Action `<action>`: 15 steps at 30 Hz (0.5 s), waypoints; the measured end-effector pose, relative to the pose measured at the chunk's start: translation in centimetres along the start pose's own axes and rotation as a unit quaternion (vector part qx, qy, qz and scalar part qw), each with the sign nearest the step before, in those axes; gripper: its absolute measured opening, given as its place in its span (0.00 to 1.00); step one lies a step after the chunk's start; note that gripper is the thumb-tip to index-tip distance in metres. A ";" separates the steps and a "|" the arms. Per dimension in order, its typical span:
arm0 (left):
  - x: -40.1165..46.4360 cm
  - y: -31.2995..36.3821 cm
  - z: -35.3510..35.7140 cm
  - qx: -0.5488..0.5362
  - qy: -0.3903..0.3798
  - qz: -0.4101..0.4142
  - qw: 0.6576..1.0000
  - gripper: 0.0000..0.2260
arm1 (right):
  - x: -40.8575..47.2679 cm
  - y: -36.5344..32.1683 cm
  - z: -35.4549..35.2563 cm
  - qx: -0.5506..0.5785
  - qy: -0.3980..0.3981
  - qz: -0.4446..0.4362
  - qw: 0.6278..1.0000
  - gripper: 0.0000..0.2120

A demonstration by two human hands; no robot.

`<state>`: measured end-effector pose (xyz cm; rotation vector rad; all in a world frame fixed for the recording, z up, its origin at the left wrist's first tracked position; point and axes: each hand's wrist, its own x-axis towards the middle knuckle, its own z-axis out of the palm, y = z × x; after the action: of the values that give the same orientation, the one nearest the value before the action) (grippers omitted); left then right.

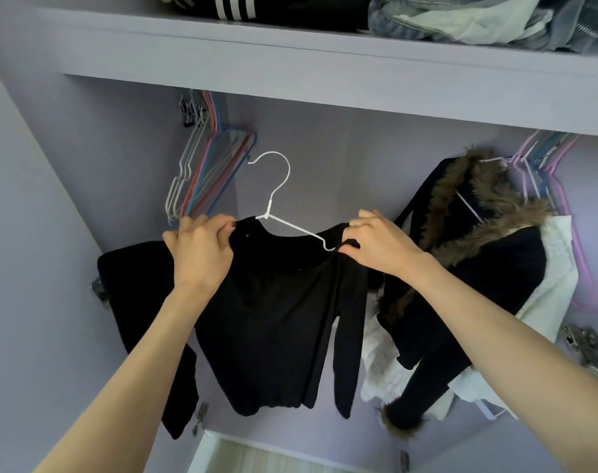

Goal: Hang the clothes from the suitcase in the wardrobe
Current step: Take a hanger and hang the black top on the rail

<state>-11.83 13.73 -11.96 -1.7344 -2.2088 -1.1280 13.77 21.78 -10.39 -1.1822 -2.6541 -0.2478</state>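
up inside the lilac wardrobe [325, 158], both hands hold a black top [277, 322] by its shoulders in front of the hanging space. the left hand [202, 257] grips the top's left shoulder, fingers curled round the cloth. the right hand [379, 247] pinches the right shoulder, just beside the end of a white hanger [280, 206], which sits partly in the neckline with its hook pointing up and free. behind on the left hang bare coloured hangers [205, 172]; on the right hangs a black coat with a fur collar [468, 268]. folded clothes lie on the shelf [290, 49] above.
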 end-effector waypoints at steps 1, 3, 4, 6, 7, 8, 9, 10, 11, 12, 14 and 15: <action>0.0 0.2 0.0 0.000 0.000 0.005 1.000 0.10 | 0.0 -0.2 0.1 0.001 0.005 -0.008 1.000 0.14; -0.1 0.6 0.1 0.009 -0.009 0.028 1.000 0.10 | 0.2 -0.9 0.2 0.019 0.048 -0.032 0.998 0.12; -0.2 0.9 0.3 0.011 -0.014 0.039 0.999 0.10 | 0.4 -1.3 0.2 0.028 0.075 -0.042 0.996 0.10; -0.3 1.3 0.3 0.001 -0.025 0.047 0.999 0.10 | 1.0 -2.3 0.0 0.050 0.088 -0.053 0.993 0.09; -0.2 1.3 0.3 -0.008 -0.029 0.041 0.999 0.10 | 1.1 -2.5 0.0 0.069 0.074 -0.045 0.994 0.08; -0.1 1.2 0.2 -0.019 -0.031 0.031 0.999 0.10 | 1.0 -2.6 0.1 0.102 0.052 -0.032 0.993 0.07; 0.1 1.0 0.0 -0.033 -0.034 0.018 0.999 0.10 | 0.7 -2.7 0.2 0.145 0.034 -0.007 0.989 0.08; 0.3 0.8 -0.3 -0.051 -0.037 0.003 0.998 0.10 | 0.4 -2.9 0.3 0.205 0.030 0.017 0.978 0.11; 0.6 0.5 -0.6 -0.071 -0.039 -0.010 0.997 0.10 | 0.1 -2.9 0.4 0.266 0.029 0.047 0.962 0.16; 0.7 0.2 -0.7 -0.090 -0.043 -0.020 0.995 0.10 | -0.2 -2.7 0.6 0.305 0.033 0.076 0.949 0.20; 0.8 0.0 -1.1 -0.117 -0.051 -0.026 0.991 0.10 | -0.5 -2.3 0.9 0.297 -0.001 0.136 0.945 0.22; 0.8 0.0 -1.3 -0.131 -0.053 -0.025 0.990 0.10 | -0.5 -2.1 1.2 0.272 -0.025 0.159 0.949 0.15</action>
<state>-12.49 13.56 -10.67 -1.8876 -2.2624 -1.4270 12.40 20.35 -11.82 -1.3861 -2.2819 0.5387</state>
